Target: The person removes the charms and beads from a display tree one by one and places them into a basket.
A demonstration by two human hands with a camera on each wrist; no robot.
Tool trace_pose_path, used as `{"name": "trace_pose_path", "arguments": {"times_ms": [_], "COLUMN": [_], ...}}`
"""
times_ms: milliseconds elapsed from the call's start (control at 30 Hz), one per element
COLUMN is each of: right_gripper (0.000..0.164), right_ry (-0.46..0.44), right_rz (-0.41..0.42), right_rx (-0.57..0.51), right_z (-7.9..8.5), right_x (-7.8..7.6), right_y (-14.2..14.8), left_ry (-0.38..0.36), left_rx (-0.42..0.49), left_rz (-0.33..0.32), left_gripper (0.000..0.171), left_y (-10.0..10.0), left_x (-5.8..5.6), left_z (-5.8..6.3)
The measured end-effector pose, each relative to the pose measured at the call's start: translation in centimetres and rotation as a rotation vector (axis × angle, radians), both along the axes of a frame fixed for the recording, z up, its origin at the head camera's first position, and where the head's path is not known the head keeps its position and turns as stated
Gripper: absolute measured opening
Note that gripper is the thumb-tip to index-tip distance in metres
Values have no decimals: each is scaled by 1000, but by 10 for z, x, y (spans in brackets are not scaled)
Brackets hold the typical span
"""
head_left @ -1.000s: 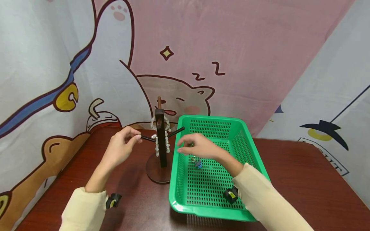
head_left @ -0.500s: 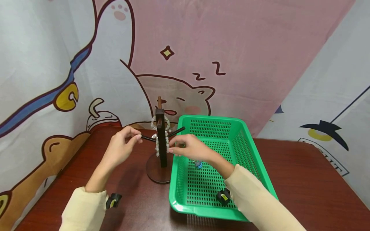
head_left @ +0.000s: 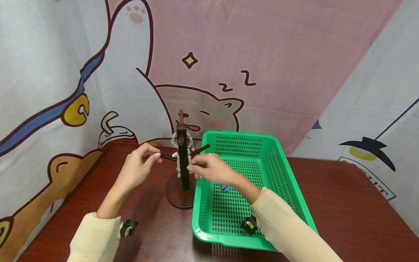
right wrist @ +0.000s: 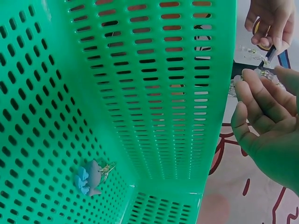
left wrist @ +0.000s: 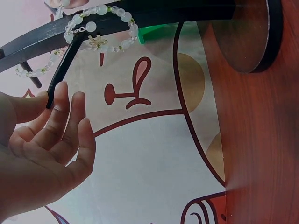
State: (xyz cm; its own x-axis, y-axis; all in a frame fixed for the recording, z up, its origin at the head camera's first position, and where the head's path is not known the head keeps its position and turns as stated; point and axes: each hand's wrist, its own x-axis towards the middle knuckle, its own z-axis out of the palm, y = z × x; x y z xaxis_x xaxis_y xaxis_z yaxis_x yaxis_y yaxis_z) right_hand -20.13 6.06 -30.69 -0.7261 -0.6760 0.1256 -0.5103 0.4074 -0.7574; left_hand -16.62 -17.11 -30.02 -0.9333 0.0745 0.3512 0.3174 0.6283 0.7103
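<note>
The tabletop (head_left: 350, 203) stretches right of the green basket (head_left: 242, 241), whose left rim (head_left: 195, 203) sits just beside the stand (head_left: 184, 176). The left hand (head_left: 137, 165) pinches a peg (left wrist: 63, 70); the right hand (head_left: 216, 169) reaches the hanging bracelet (left wrist: 126, 17), its grip unclear.

At the lower left of the head view, a plain cream-yellow left sleeve (head_left: 93, 238) ended in a softly gathered left cuff (head_left: 108, 221), short of the bare left hand (head_left: 135, 169). A matching right sleeve (head_left: 291, 225), at lower right, ended short of the bare right hand (head_left: 212, 168). Beside the sleeves sat a blocky black left wrist camera (head_left: 129, 227) and right wrist camera (head_left: 249, 224), each bearing a yellow-green patch (head_left: 127, 230).
</note>
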Motion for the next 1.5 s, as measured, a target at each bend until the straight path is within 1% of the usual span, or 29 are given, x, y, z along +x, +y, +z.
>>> {"name": "trace_pose_path", "arguments": {"times_ms": [167, 267, 467, 700, 1033, 1300, 1500], "right_gripper": [14, 14, 14, 17, 15, 16, 18], "right_ry": [44, 53, 47, 35, 80, 80, 83], "right_rz": [12, 16, 3, -10, -12, -23, -35], "right_rx": [-7, -12, -20, -19, -33, -23, -38], "right_z": [1, 3, 4, 10, 19, 24, 27], "right_x": [1, 1, 1, 1, 0, 0, 0], "right_y": [1, 2, 6, 11, 20, 26, 34], "left_ry": [-2, -3, 1, 7, 10, 0, -9], "left_rx": [-2, -6, -9, -17, -14, -13, -12], "left_rz": [-2, -1, -1, 0, -2, 0, 1], "left_gripper": [4, 4, 4, 4, 3, 4, 5], "left_y": [0, 1, 1, 1, 1, 0, 0], "left_x": [0, 0, 1, 1, 0, 0, 1], "left_z": [0, 1, 1, 1, 1, 1, 1]}}
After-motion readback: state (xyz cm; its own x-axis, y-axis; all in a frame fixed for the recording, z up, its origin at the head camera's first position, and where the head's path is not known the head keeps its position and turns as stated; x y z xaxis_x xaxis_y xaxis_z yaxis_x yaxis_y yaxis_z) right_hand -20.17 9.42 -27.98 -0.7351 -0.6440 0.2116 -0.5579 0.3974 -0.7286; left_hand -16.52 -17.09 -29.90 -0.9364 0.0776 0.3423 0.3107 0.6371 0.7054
